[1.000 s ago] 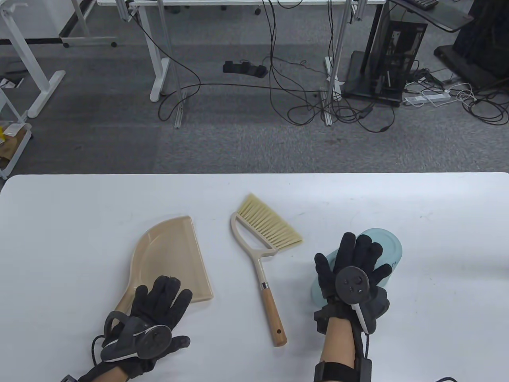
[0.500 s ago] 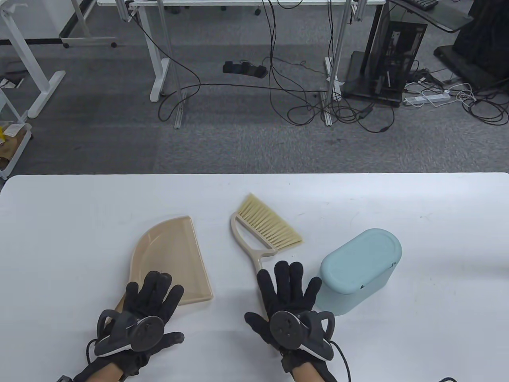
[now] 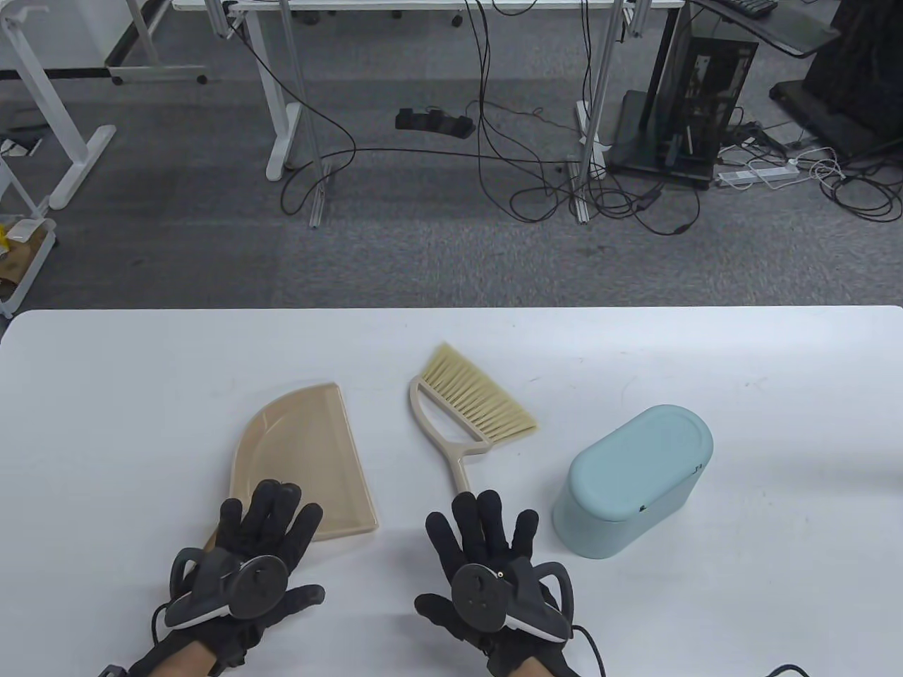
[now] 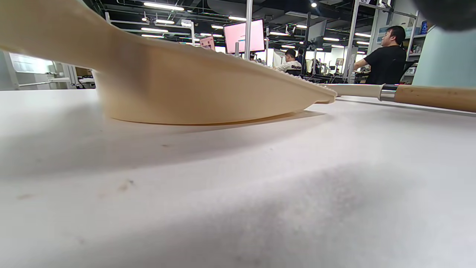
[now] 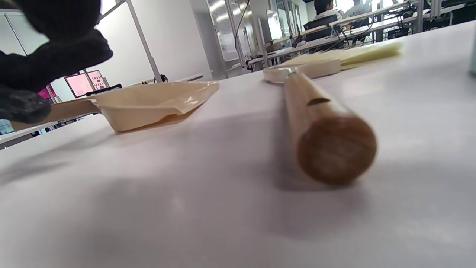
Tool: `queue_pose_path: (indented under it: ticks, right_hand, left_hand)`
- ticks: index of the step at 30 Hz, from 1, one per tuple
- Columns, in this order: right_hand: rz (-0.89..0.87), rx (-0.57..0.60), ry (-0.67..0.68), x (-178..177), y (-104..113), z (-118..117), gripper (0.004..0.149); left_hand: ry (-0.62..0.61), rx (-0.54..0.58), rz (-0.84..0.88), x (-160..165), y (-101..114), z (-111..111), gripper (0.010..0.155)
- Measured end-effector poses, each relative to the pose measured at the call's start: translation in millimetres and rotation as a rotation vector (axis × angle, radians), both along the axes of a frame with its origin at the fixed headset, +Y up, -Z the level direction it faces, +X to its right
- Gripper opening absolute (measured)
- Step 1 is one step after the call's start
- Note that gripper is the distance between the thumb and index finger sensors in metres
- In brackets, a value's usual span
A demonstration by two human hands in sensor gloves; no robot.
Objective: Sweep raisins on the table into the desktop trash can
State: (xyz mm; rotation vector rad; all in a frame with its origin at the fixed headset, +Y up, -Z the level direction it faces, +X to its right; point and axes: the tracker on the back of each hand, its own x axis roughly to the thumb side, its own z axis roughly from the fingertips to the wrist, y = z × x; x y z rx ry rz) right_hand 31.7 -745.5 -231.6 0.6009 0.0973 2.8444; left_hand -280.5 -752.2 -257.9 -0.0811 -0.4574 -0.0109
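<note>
A beige dustpan [image 3: 303, 451] lies on the white table [image 3: 106, 395], left of centre. My left hand [image 3: 271, 508] hovers flat, fingers spread, over its handle end without gripping it. A brush [image 3: 469, 405] with pale bristles lies beside it. My right hand [image 3: 487, 522] is spread open over its wooden handle, which lies free on the table in the right wrist view [image 5: 323, 126]. A light blue lidded trash can [image 3: 635, 479] stands to the right of the right hand. The dustpan also shows in the left wrist view [image 4: 193, 89]. I see no raisins.
The table's far edge [image 3: 451, 309] borders a grey carpet floor with desk legs and cables. The trash can stands close to the right of the brush handle.
My right hand left the trash can lid and moved left and toward me, over the brush handle. My left hand drew back slightly along the dustpan handle.
</note>
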Motion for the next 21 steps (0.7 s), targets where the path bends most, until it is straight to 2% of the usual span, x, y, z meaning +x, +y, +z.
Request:
queue_pose_path:
  ticks: [11, 21]
  right_hand:
    - [-0.026, 0.024, -0.014, 1.3, -1.1, 0.3, 0.091]
    - [-0.051, 0.000, -0.005, 0.9, -7.4, -1.2, 0.089]
  left_hand:
    - [0.026, -0.037, 0.020, -4.5, 0.4, 1.6, 0.096]
    - [0.064, -0.060, 0.012, -10.2, -3.8, -0.9, 0.096]
